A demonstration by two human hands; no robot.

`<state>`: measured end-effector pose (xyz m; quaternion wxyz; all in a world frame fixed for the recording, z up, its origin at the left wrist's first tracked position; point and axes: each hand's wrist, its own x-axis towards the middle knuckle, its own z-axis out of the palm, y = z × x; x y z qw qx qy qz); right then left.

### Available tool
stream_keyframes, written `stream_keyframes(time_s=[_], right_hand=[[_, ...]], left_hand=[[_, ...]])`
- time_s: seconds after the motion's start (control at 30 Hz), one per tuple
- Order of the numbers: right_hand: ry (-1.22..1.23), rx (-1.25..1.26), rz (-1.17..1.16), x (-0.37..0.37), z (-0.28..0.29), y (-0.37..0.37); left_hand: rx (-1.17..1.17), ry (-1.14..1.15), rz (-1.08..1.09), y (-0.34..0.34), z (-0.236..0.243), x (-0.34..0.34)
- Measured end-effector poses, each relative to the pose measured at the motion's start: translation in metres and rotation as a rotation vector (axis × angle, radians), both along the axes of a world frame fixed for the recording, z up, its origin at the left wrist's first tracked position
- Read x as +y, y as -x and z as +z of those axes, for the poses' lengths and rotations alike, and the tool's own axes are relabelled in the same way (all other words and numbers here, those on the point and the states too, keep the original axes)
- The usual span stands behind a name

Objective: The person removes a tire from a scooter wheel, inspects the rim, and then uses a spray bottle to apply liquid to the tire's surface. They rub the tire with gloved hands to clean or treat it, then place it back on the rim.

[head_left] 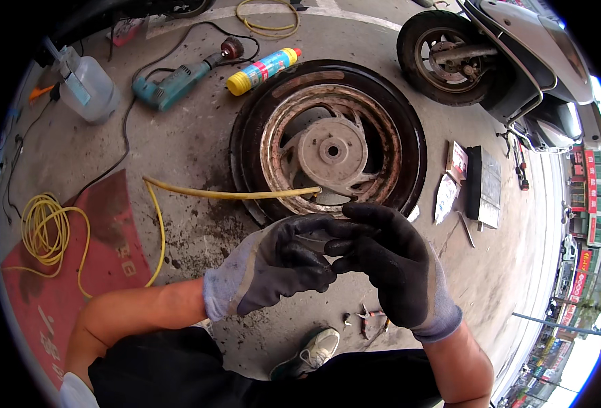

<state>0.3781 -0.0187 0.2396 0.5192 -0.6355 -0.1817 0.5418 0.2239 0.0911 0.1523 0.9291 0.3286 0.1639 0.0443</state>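
Both my hands wear grey gloves with black coated palms and meet in front of my body, over the near edge of a scooter wheel. My left hand (280, 262) has its fingers bent, and their tips reach those of my right hand (399, 262), whose fingers are curled inward too. Anything between the fingertips is too small or hidden to make out. Flat on the ground lies the wheel, with a black tire (414, 139) around a worn, rusty rim (271, 139). A yellow air hose (232, 195) stretches from the left, its end over the rim just beyond my fingers.
At the upper left are a teal power drill (171, 85) with a cord, a yellow-and-blue bottle (263, 71) and a translucent jug (90, 88). Coiled hose (45, 231) rests on a red mat (110, 238). A scooter (518, 61) stands upper right; pliers (365, 319) lie near my shoe.
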Motion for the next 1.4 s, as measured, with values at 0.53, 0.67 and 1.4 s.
stream_keyframes(time_s=[0.53, 0.67, 1.4], right_hand=[[-0.045, -0.117, 0.100, 0.000, 0.001, 0.010], [-0.044, -0.123, 0.166, -0.002, 0.009, -0.002], [0.207, -0.295, 0.270, -0.003, -0.011, 0.009]], left_hand=[[-0.009, 0.010, -0.052, 0.008, -0.003, 0.004], [-0.013, 0.103, 0.039, 0.011, 0.004, 0.001], [0.026, 0.156, -0.056, 0.012, -0.013, -0.003]])
